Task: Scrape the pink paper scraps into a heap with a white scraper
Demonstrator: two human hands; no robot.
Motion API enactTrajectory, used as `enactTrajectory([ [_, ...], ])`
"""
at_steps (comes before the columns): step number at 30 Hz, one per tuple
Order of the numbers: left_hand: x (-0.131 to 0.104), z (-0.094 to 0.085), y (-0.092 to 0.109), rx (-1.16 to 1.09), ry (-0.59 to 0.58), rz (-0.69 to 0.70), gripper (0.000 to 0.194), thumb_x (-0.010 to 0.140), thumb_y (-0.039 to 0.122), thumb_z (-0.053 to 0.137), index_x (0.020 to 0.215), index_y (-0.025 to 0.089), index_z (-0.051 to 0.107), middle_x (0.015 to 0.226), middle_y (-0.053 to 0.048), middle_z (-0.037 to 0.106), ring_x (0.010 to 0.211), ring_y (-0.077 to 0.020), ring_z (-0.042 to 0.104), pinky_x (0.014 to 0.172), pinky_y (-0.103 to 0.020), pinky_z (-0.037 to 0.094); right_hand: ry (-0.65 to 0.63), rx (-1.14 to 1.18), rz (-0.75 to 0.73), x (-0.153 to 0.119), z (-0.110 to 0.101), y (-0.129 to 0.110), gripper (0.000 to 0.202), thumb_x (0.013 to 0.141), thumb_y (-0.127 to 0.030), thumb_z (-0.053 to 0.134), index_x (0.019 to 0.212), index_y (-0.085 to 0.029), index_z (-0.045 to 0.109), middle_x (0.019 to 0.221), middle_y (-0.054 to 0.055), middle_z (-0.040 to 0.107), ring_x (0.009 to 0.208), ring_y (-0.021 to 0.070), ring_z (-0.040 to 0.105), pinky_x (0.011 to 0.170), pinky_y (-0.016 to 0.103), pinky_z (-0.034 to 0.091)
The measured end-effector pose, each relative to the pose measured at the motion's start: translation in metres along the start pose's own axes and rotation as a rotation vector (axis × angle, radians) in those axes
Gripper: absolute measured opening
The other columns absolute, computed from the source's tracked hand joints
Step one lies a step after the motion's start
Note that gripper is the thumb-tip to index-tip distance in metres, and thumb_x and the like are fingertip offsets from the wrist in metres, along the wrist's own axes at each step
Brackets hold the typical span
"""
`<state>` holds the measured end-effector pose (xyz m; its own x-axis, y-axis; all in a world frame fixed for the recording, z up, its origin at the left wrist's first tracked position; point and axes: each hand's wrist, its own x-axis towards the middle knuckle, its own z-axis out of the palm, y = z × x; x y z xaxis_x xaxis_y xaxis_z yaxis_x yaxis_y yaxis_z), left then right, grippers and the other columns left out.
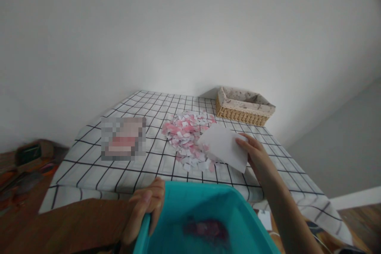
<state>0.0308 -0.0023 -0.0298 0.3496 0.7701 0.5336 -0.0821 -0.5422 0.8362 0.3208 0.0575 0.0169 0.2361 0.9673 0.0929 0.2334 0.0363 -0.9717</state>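
Black-gridded white tablecloth backed by white wall. Pink-and-white paper scraps part-hidden by white sheet pinched in right hand, 4 o'clock. Teal plastic bin gripped by left hand, cropped at 6; contents blurred.

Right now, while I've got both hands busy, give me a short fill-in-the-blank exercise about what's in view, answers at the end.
1. The hand gripping the turquoise bin is the ____ one.
2. The sheet held in the right hand is plain ____.
3. The scraps heaped on the gridded cloth are white and ____.
4. Left or right in the picture, the woven basket stands to the ____ of the scraps.

Missing words: left; white; pink; right.
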Motion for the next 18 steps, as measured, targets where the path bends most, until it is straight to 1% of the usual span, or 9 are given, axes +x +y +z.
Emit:
enactTrajectory([
  [2,0.000,0.001,0.000,-0.014,0.009,0.023,0.066,0.098,0.031,0.015,0.037,0.016,0.035,0.040,0.001,0.046,0.046,-0.0117,0.045,0.064,-0.030,0.039,-0.001,-0.018,-0.045,0.001,-0.002,-0.003,0.026,0.073,-0.039,0.061,0.089,-0.019,0.059,0.073,0.003,0.063,0.062,0.0177,0.058,0.053,0.027,0.045],
  [4,0.001,0.003,0.001,-0.031,0.029,0.028,0.064,0.098,0.030,0.016,0.038,0.016,0.034,0.040,0.001,0.045,0.044,-0.0113,0.044,0.061,-0.030,0.038,-0.014,-0.045,-0.102,-0.001,-0.003,-0.008,0.024,0.075,-0.039,0.062,0.087,-0.020,0.058,0.069,0.000,0.060,0.060,0.0161,0.055,0.054,0.026,0.044],
  [7,0.002,0.006,0.002,-0.043,0.051,0.026,0.063,0.098,0.030,0.016,0.039,0.016,0.033,0.039,0.002,0.043,0.043,-0.0110,0.042,0.060,-0.029,0.038,-0.057,-0.122,-0.201,-0.009,-0.004,-0.018,0.023,0.080,-0.041,0.056,0.091,-0.021,0.057,0.066,-0.001,0.057,0.056,0.0154,0.053,0.051,0.025,0.043],
  [9,0.002,0.006,0.001,-0.044,0.032,0.050,0.062,0.098,0.028,0.017,0.039,0.016,0.033,0.040,0.002,0.044,0.042,-0.0109,0.042,0.060,-0.030,0.038,-0.109,-0.222,-0.258,-0.017,-0.002,-0.024,0.024,0.083,-0.042,0.052,0.094,-0.021,0.056,0.067,0.000,0.058,0.056,0.0158,0.055,0.047,0.025,0.042],
  [10,0.002,0.007,0.001,-0.049,0.048,0.057,0.063,0.098,0.028,0.016,0.039,0.016,0.033,0.040,0.002,0.042,0.042,-0.0110,0.041,0.060,-0.030,0.038,-0.144,-0.288,-0.281,-0.020,0.000,-0.027,0.024,0.084,-0.042,0.050,0.094,-0.021,0.056,0.069,0.001,0.060,0.057,0.0160,0.056,0.046,0.024,0.041],
  [13,0.002,0.005,-0.003,-0.068,0.055,0.087,0.063,0.098,0.029,0.015,0.038,0.016,0.033,0.039,0.002,0.039,0.045,-0.0118,0.041,0.060,-0.029,0.037,-0.211,-0.482,-0.358,-0.026,0.008,-0.033,0.023,0.086,-0.038,0.047,0.096,-0.019,0.057,0.072,0.002,0.063,0.060,0.0166,0.059,0.050,0.025,0.044],
  [15,0.002,0.003,-0.003,-0.056,0.027,0.067,0.064,0.098,0.030,0.015,0.039,0.016,0.034,0.040,0.002,0.039,0.046,-0.0118,0.042,0.062,-0.029,0.037,-0.167,-0.560,-0.392,-0.024,0.012,-0.035,0.023,0.087,-0.036,0.046,0.098,-0.018,0.057,0.072,0.003,0.064,0.061,0.0168,0.060,0.054,0.026,0.046],
  [18,0.000,0.000,-0.002,-0.022,-0.028,0.029,0.064,0.098,0.031,0.013,0.039,0.016,0.035,0.042,0.001,0.043,0.047,-0.0117,0.044,0.065,-0.030,0.038,-0.073,-0.553,-0.435,-0.021,0.012,-0.035,0.022,0.087,-0.035,0.047,0.097,-0.019,0.057,0.077,0.003,0.065,0.063,0.0162,0.061,0.057,0.025,0.047],
])
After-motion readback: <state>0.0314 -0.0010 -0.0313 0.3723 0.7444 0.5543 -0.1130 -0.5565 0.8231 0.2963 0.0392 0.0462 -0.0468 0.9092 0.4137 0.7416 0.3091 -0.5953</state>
